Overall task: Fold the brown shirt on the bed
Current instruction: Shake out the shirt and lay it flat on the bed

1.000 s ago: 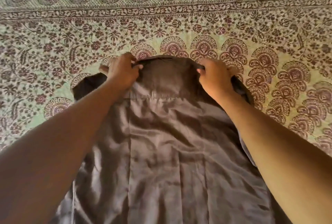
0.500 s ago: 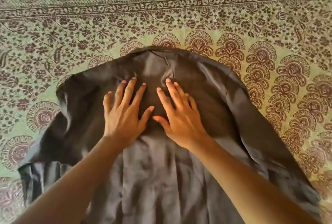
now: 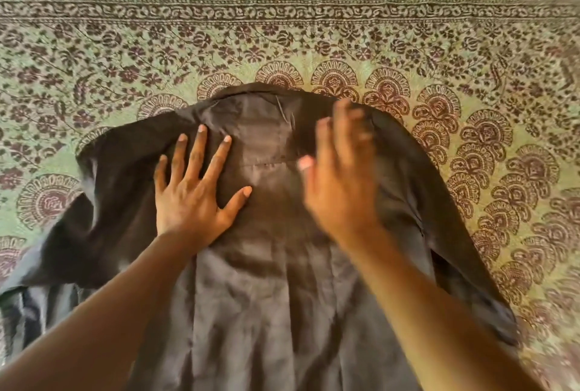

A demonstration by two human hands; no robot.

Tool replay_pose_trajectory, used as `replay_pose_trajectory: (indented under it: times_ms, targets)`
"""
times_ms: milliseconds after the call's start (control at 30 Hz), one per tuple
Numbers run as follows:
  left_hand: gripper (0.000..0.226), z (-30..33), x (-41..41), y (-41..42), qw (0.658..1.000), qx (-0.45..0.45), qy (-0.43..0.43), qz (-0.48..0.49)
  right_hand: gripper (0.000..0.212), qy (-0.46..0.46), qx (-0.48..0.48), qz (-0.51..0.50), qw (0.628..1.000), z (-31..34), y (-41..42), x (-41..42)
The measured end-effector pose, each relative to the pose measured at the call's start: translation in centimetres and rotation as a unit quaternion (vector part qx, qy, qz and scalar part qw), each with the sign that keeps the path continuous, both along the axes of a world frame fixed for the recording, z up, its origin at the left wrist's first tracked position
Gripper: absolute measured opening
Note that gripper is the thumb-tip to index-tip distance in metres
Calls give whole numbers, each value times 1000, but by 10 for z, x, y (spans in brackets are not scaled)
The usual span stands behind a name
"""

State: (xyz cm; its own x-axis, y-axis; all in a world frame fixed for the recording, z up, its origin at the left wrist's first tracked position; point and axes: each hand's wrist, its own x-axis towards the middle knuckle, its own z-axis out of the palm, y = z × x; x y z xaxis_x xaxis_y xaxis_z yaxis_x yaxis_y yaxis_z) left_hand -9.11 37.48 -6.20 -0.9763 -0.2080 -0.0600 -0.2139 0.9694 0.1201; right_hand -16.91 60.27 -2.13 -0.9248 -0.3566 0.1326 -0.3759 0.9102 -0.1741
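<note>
- Brown woven button-up shirt [image 3: 270, 281] lies spread on the bed w/ green-and-maroon block-printed floral bedspread [image 3: 94, 55], roughly mid-bed; collar end points to far edge, hem runs off toward near edge. Long axis = near-to-far, straight out from the person.
- Both sleeves trail out to the left & right sides; the next fold, as I judge it, turns on those lying outboard of each hand.
- Left hand [image 3: 191, 199]: flat, fingers splayed, palm pressing the shoulder area left of centre. Grip released, nothing grasped.
- Right hand [image 3: 342, 183]: motion-blurred over the right shoulder area, fingers look extended; seems released, though contact w/ cloth can't be confirmed.
- Each hand is nearer its own-side sleeve; both forearms reach fwd over the shirt body.
</note>
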Motion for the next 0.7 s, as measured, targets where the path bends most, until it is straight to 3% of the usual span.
replay_pose_trajectory:
  times_ms: [67,133,233,333,433,533,633,700]
  targets:
    - [90,-2,0,-1,1000,3,10,-5,74,-95,26,154,983,-12,-24,46]
    - [89,-3,1,-1,1000,5,16,-3,75,-113,81,181,974,-30,1,54]
    - [90,-4,0,-2,1000,9,16,2,73,-91,121,34,988,-39,91,13]
    - [90,-4,0,-1,1000,8,15,1,84,-125,154,-145,969,-29,173,-38]
    - [90,-3,0,-1,1000,7,8,4,104,-98,89,-278,951,-4,163,-54]
    - [90,-3,-2,0,1000,1,5,7,76,-3,55,-167,984,7,79,-15]
    - [89,-4,0,-1,1000,-5,11,1,78,-84,33,69,994,-10,-14,53]
    - [89,-5,-1,-2,1000,-4,16,-6,79,-118,53,136,982,-27,-23,73]
